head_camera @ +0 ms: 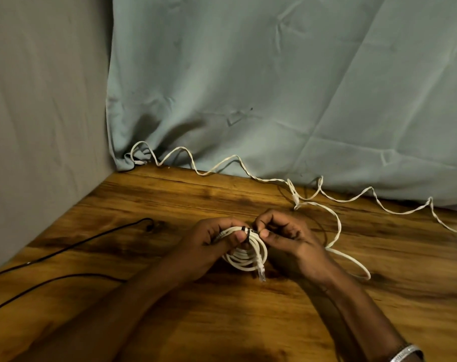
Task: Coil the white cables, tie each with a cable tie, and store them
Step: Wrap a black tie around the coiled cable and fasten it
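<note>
Hanging coiled white cable point(244, 253), black tie point(247, 234) on top, both hands' fingers point(236, 237) pinching it

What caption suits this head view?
Both hands fasten a black tie around a coiled white cable above a wooden table.

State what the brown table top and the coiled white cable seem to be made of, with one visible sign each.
Brown table top: wood or wood-look laminate, slightly glossy; dark grain streaks show. Coiled white cable: likely plastic-sheathed, smooth; it bends in even loops.

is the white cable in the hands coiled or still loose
Coiled: the white cable hangs in stacked loops, a black tie wrapped around them.
</note>
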### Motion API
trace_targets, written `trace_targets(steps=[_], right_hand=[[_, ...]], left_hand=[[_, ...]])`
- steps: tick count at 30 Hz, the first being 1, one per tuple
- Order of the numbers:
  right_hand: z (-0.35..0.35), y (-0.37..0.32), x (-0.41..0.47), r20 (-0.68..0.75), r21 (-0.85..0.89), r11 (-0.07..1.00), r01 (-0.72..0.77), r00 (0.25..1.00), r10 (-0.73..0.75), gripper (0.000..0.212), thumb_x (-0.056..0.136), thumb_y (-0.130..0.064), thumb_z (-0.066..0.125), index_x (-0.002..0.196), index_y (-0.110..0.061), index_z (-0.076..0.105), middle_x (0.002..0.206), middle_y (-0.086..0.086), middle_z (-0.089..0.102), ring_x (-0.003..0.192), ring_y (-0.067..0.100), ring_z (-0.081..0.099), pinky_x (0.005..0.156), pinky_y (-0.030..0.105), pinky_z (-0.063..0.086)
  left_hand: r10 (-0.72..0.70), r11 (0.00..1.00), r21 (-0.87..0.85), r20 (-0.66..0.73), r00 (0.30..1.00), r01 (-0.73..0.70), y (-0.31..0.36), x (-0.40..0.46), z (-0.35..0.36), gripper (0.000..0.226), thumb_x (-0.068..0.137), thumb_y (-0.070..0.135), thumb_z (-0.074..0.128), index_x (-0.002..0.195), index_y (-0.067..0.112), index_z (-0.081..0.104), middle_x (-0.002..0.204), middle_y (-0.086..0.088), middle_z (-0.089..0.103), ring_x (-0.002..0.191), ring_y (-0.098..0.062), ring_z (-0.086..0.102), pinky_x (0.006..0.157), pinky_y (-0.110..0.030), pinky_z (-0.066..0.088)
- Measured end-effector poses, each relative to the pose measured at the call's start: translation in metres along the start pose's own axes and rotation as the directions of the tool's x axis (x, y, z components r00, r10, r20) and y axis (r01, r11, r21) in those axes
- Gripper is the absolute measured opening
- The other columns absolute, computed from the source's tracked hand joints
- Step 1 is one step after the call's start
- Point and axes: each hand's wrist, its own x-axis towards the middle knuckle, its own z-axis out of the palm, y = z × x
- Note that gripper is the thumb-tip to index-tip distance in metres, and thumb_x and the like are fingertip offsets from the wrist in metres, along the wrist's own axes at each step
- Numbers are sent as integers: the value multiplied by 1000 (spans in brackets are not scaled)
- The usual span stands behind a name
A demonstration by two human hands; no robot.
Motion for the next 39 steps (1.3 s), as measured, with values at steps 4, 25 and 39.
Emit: trace_targets(steps=[4,25,39], right_hand=[[2,-5,-2,5,-23,1000,-19,1000,19,9,94,-12,60,90,-11,68,86,8,63,84,22,61,75,37,49],[14,-28,-9,-198,-530,842,-103,980,-5,19,90,-15,78,83,-32,76,90,-10,69,90,4,64,74,18,50],[10,-30,-7,-247,-239,967,-87,969,27,61,79,-7,87,132,-27,65,78,9,78,78,19,77,87,32,58]], left_hand=[[4,1000,27,4,1000,-4,0,0,0,24,95,20,59,111,7,72,97,-1,77,90,-8,71,76,-18,53],[88,952,297,-40,995,-73,-4,-3,0,23,95,34,60,106,18,73,96,5,76,90,-5,71,79,-27,57],[123,939,327,-36,992,-104,-4,-4,-2,21,96,33,59,107,21,72,96,8,76,90,-6,72,79,-29,57]])
